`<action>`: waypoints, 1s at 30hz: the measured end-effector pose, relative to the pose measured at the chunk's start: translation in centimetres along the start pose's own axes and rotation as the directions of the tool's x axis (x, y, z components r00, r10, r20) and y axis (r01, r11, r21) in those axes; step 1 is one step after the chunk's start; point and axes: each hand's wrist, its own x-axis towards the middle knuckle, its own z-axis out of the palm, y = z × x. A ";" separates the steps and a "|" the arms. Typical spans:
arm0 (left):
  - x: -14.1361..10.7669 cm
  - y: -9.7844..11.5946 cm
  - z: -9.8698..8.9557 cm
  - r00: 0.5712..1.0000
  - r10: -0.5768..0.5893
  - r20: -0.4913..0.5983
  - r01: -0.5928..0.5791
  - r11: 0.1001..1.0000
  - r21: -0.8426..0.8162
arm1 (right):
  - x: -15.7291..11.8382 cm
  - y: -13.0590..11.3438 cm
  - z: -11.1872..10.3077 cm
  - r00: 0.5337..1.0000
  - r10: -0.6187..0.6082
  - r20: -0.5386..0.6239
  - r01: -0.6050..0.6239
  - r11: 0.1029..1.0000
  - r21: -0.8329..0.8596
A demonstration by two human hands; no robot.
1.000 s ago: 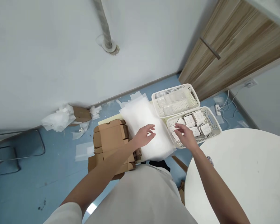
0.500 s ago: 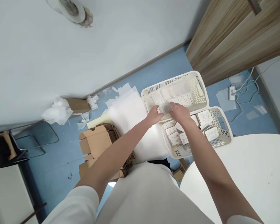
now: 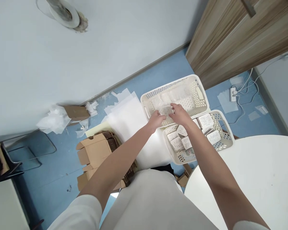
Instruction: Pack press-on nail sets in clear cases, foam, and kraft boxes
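Note:
My left hand [image 3: 156,120] reaches over the near left side of the upper white plastic basket [image 3: 201,83]. Its thumb and fingers are curled at the left edge of a clear plastic-wrapped packet [image 3: 165,110]. From the other side, my right hand [image 3: 180,115] pinches the same packet's right edge, low inside the basket. More clear-wrapped packets [image 3: 180,92] lie along the basket's far side. The lower white basket [image 3: 227,127], right under my right forearm, holds several small white packs with printed labels [image 3: 213,137]. What the packet contains cannot be made out.
A stack of white sheets [image 3: 129,118] lies left of the baskets, beside folded brown cardboard boxes [image 3: 96,148]. A round white table [image 3: 259,172] stands at right. Crumpled white wrapping [image 3: 55,119], a power strip [image 3: 233,94] with cables and a wooden cabinet [image 3: 220,38] are around.
The view has shifted slightly, so the surroundings sit a little further left. Both hands stay at the clear packet in the upper basket, with only a small movement.

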 end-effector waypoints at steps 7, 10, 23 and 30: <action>-6.0 2.2 -0.2 0.977 0.211 -0.028 -0.212 0.975 -0.072 | -5.0 -1.9 -2.5 0.962 -0.099 -0.256 0.161 0.959 0.235; -9.5 2.2 -0.9 0.939 0.341 -0.054 -0.342 0.939 -0.020 | -8.7 -3.1 -2.6 0.944 -0.065 -0.323 0.188 0.911 0.367; -27.0 -7.1 -4.4 0.827 0.288 0.483 -0.217 0.956 -0.197 | -31.2 -9.4 7.9 0.809 0.253 -0.531 0.415 0.395 0.820; -31.3 -10.5 -2.3 0.777 0.339 0.530 -0.183 0.928 -0.325 | -39.7 -9.0 13.7 0.749 0.414 -0.517 0.437 0.277 0.856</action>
